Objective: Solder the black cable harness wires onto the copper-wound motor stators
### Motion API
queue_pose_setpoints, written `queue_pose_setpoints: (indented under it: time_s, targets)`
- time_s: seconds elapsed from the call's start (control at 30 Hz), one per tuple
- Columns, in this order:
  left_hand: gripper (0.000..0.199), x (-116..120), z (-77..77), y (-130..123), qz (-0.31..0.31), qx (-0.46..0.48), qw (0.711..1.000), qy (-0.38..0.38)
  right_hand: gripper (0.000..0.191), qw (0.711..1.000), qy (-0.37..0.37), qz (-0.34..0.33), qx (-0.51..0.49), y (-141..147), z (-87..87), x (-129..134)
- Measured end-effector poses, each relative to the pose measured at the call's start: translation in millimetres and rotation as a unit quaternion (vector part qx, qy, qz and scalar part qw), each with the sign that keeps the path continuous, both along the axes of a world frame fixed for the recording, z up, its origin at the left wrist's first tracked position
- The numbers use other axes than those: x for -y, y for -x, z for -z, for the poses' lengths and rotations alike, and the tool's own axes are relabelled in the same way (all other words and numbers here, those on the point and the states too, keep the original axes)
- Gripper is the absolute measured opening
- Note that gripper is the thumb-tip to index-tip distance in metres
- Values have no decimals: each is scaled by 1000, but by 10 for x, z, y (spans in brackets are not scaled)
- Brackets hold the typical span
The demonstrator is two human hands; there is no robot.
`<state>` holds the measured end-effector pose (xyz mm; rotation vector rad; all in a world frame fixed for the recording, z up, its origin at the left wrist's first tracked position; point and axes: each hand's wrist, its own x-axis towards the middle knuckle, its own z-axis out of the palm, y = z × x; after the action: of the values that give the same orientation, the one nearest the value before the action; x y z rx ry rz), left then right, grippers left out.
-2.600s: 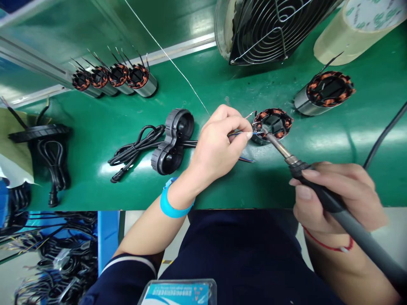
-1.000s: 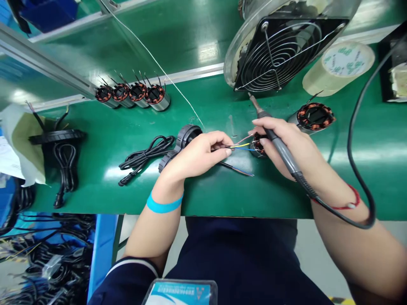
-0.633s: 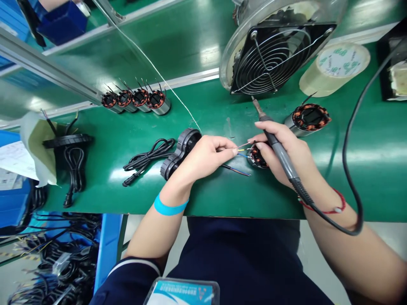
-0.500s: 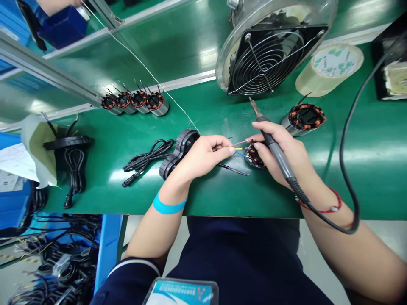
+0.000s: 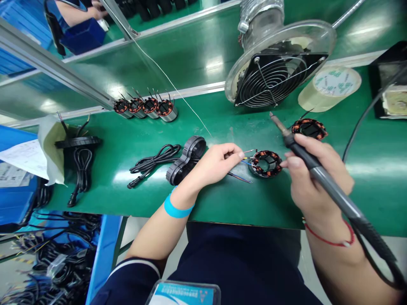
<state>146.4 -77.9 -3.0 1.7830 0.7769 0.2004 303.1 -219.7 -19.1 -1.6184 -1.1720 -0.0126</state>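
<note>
Bench (image 5: pixel 222 203): wires (image 5: pixel 247 162) part-hidden in left hand (image 5: pixel 218 165)

Fan with wire grille (image 5: pixel 270 82), upper right of centre; tape roll (image 5: pixel 327 91), upper right; dark blue bin (image 5: pixel 82 39), upper left; white paper (image 5: pixel 27 157), left edge.

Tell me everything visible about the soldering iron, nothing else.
The black-and-grey pen-shaped soldering iron has a dull metal tip, a black front grip, a grey plastic-looking handle and a ribbed black rear sleeve, from which a black cable bends back. The right hand holds it by the grip, slanting forward and left. Its tip points toward the black fan with wire guard, seemingly touching nothing; whether it is hot cannot be seen.
</note>
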Motion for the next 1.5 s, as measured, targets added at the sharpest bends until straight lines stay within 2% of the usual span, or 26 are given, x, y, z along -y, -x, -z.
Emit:
queue_pose_setpoints:
  time_s: [0.1,0.17,0.27,0.37,0.43,0.5,0.57,0.7,0.77,0.83,0.97,1.03,1.13,1.3,1.5]
  targets:
    - [26,22,6,-36,-9,10,1000,0,37,999,-25,17,-13,59,73,62]
    - [25,33,12,-52,-13,17,1000,-4,43,999,-16,-2,-49,78,89,59]
    - [23,45,35,-65,-23,29,999,-13,50,995,63,-46,-70,35,28,-18]
    - [21,51,64,-64,-32,49,998,-11,44,983,156,-102,-5,-75,-62,-154]
    - [20,52,74,-57,-32,61,998,-2,42,968,190,-165,-4,-139,-78,-246]
    - [21,53,73,-48,-35,73,997,9,41,952,210,-215,-58,-169,-48,-313]
    - [21,54,64,-39,-45,88,995,22,38,939,209,-238,-131,-164,10,-342]
    - [22,61,37,-19,-45,116,991,45,44,907,160,-264,-286,-113,100,-319]
    - [22,64,20,-6,-37,122,990,53,48,891,143,-279,-329,-105,100,-304]
    - [22,64,-2,8,-29,129,990,49,49,884,151,-303,-322,-117,72,-304]
    - [21,53,-50,40,-4,138,990,-3,46,885,211,-346,-230,-150,1,-335]
    - [20,43,-70,52,4,131,991,-9,46,885,218,-351,-216,-140,-19,-352]
    - [20,28,-90,59,13,115,993,8,49,888,185,-337,-252,-80,-29,-376]
    - [21,2,-72,63,4,75,997,-2,48,912,138,-283,-262,38,-11,-421]
    - [21,-16,-2,77,-24,45,998,-25,53,907,162,-268,-282,54,62,-442]
